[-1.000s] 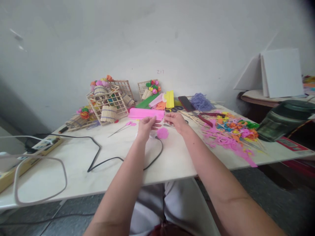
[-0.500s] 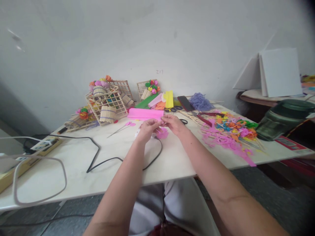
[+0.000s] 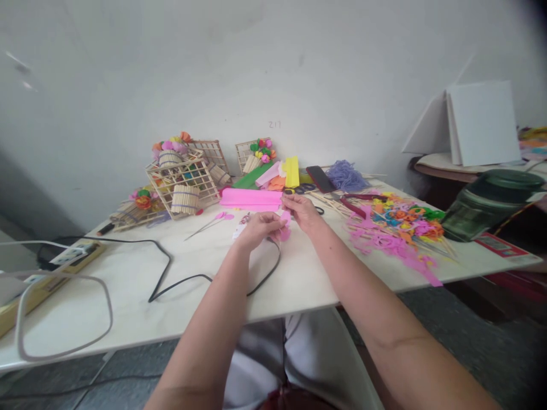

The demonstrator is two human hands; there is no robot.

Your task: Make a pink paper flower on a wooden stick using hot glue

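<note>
My left hand (image 3: 261,229) is closed in a pinch at the middle of the table, its fingertips at a small piece of pink crepe paper (image 3: 285,217). Just right of it and slightly farther off, my right hand (image 3: 301,210) pinches the same pink piece with thumb and forefinger. Partly hidden behind my left hand lies a small white object (image 3: 239,229) with a black cable close by; its kind is unclear. A folded pink crepe paper sheet (image 3: 250,199) lies just beyond my hands. Two thin sticks with pink tips (image 3: 209,223) rest to the left.
Stick baskets (image 3: 183,185) with paper flowers stand at the back left. Scissors (image 3: 304,188), a phone (image 3: 321,179) and purple shreds (image 3: 347,175) lie behind. Red-handled pliers (image 3: 354,205), paper scraps (image 3: 384,239) and a green jar (image 3: 482,205) are right. A black cable (image 3: 168,262) crosses the left side.
My hands have moved slightly apart, the left one lower and nearer me. More of the small pink piece shows between them. The view has shifted a little.
</note>
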